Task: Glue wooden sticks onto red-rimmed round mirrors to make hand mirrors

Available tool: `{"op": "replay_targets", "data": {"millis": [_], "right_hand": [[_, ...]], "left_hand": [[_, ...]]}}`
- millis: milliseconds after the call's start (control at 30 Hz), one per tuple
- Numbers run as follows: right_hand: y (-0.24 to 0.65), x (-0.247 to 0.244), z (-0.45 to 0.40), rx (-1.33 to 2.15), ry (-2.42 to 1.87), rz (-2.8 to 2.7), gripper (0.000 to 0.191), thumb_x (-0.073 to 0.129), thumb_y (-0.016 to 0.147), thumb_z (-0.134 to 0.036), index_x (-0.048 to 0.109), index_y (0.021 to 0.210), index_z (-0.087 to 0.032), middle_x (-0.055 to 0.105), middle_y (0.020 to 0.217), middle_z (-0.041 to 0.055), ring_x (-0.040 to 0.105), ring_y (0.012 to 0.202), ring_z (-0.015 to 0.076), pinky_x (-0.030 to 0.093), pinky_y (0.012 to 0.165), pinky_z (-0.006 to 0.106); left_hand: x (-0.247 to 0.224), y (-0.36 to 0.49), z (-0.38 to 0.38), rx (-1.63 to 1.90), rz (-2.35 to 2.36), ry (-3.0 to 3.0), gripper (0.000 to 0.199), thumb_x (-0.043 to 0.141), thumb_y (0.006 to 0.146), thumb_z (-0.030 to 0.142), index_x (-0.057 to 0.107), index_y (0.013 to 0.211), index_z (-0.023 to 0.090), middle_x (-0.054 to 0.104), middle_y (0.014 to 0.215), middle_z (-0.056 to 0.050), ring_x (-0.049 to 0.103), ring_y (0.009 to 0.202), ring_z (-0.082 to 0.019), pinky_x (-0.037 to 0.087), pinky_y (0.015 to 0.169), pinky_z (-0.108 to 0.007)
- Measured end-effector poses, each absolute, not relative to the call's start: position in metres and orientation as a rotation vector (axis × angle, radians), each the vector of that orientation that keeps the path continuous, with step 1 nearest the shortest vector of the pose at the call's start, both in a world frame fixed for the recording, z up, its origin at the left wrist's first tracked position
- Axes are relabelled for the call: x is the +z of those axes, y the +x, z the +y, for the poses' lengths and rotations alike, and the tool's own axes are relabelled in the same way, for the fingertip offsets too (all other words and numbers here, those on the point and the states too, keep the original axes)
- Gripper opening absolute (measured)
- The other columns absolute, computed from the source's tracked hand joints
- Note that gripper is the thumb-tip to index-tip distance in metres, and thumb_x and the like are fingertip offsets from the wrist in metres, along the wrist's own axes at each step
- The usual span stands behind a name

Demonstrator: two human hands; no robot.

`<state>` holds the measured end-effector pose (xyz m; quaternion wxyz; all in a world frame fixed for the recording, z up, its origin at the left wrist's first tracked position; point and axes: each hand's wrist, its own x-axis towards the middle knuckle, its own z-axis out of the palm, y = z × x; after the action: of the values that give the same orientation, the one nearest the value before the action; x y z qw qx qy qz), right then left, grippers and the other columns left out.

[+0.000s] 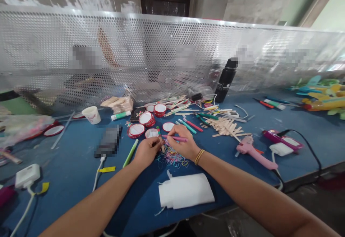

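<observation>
Between the fingers of my left hand (148, 152) is a wooden stick (159, 134) with green and red colouring on its upper part. My right hand (184, 143) grips a purple marker (176, 138), its tip close to the stick. Under both hands lies a tangle of thin coloured bands (175, 158). Round red-rimmed pieces with white faces (146, 118) are stacked just beyond my left hand. A green marker (130, 153) rests on the table to the left of that hand.
On the blue table (229, 190) are a folded white cloth (186, 191), a phone (109, 142), a paper cup (91, 115), a pile of wooden sticks (226, 126), a pink glue gun (256, 152) and a black bottle (226, 80). A perforated metal screen (161, 57) stands behind.
</observation>
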<state>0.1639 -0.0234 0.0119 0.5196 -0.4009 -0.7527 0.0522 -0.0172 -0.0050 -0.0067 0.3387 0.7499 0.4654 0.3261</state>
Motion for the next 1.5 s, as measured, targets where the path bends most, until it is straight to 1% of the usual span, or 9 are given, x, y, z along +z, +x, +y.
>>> {"op": "replay_targets", "data": {"millis": [233,400,633,767,900,1033,1200,1367,1500], "right_hand": [[0.1620,0.0113,-0.0228,0.094,-0.946,-1.850,0.012,0.057,0.081,-0.020,0.054,0.070,-0.022,0.061,0.070,-0.0011,0.055,0.072,0.0164,0.038,0.079,0.033],[0.1642,0.0123,-0.0219,0.086,-0.939,-1.819,0.013,0.058,0.080,-0.018,0.053,0.069,-0.022,0.059,0.069,-0.0013,0.055,0.069,0.0160,0.038,0.076,0.033],[0.1640,0.0126,-0.0237,0.112,-0.917,-1.815,0.011,0.057,0.081,-0.018,0.054,0.071,-0.022,0.061,0.070,-0.0008,0.056,0.071,0.0163,0.039,0.077,0.033],[0.1621,0.0121,-0.0238,0.116,-0.925,-1.880,0.012,0.056,0.082,-0.020,0.055,0.070,-0.023,0.061,0.070,-0.0007,0.056,0.071,0.0166,0.039,0.079,0.034],[0.1611,0.0124,-0.0236,0.082,-0.948,-1.861,0.013,0.057,0.081,-0.019,0.054,0.069,-0.023,0.060,0.068,-0.0015,0.055,0.069,0.0161,0.038,0.079,0.034],[0.1620,0.0128,-0.0243,0.079,-0.938,-1.831,0.013,0.057,0.080,-0.018,0.054,0.069,-0.022,0.060,0.068,-0.0013,0.055,0.069,0.0162,0.039,0.077,0.034],[0.1629,0.0120,-0.0234,0.068,-0.956,-1.867,0.014,0.057,0.081,-0.020,0.053,0.068,-0.023,0.061,0.069,-0.0006,0.056,0.071,0.0169,0.039,0.079,0.034],[0.1636,0.0113,-0.0233,0.061,-0.945,-1.841,0.013,0.056,0.081,-0.020,0.053,0.069,-0.023,0.061,0.070,0.0000,0.056,0.073,0.0174,0.039,0.078,0.034],[0.1633,0.0106,-0.0225,0.094,-0.963,-1.891,0.013,0.057,0.082,-0.021,0.054,0.069,-0.023,0.062,0.070,-0.0009,0.055,0.072,0.0168,0.038,0.080,0.034]], "left_hand": [[-0.0090,-0.0176,-0.0030,0.869,1.197,1.980,0.043,0.052,0.085,0.054,0.058,0.064,0.017,0.051,0.054,0.003,0.041,0.050,-0.011,0.027,0.049,-0.024],[-0.0087,-0.0181,-0.0031,0.835,1.229,1.961,0.044,0.052,0.084,0.056,0.057,0.064,0.018,0.045,0.050,0.004,0.038,0.047,-0.010,0.024,0.047,-0.024],[-0.0086,-0.0181,-0.0031,0.840,1.207,1.979,0.040,0.053,0.085,0.050,0.057,0.063,0.018,0.049,0.052,0.004,0.040,0.049,-0.010,0.027,0.049,-0.024],[-0.0070,-0.0175,-0.0034,0.842,1.193,1.992,0.042,0.051,0.086,0.051,0.058,0.063,0.017,0.049,0.053,0.004,0.040,0.051,-0.010,0.028,0.050,-0.024],[-0.0068,-0.0177,-0.0031,0.841,1.210,1.998,0.041,0.052,0.086,0.050,0.059,0.062,0.017,0.046,0.052,0.005,0.039,0.050,-0.010,0.027,0.050,-0.024],[-0.0078,-0.0179,-0.0029,0.839,1.201,1.997,0.041,0.052,0.086,0.050,0.060,0.063,0.017,0.048,0.053,0.004,0.040,0.050,-0.010,0.027,0.050,-0.024],[-0.0077,-0.0176,-0.0028,0.842,1.202,1.964,0.042,0.053,0.086,0.051,0.058,0.062,0.017,0.046,0.051,0.005,0.037,0.048,-0.010,0.026,0.048,-0.024],[-0.0058,-0.0173,-0.0035,0.827,1.214,1.976,0.042,0.053,0.085,0.052,0.058,0.062,0.017,0.048,0.052,0.004,0.039,0.049,-0.010,0.027,0.049,-0.024],[-0.0048,-0.0174,-0.0037,0.841,1.188,1.985,0.041,0.052,0.086,0.051,0.057,0.062,0.017,0.048,0.052,0.004,0.039,0.050,-0.010,0.027,0.049,-0.024]]}}
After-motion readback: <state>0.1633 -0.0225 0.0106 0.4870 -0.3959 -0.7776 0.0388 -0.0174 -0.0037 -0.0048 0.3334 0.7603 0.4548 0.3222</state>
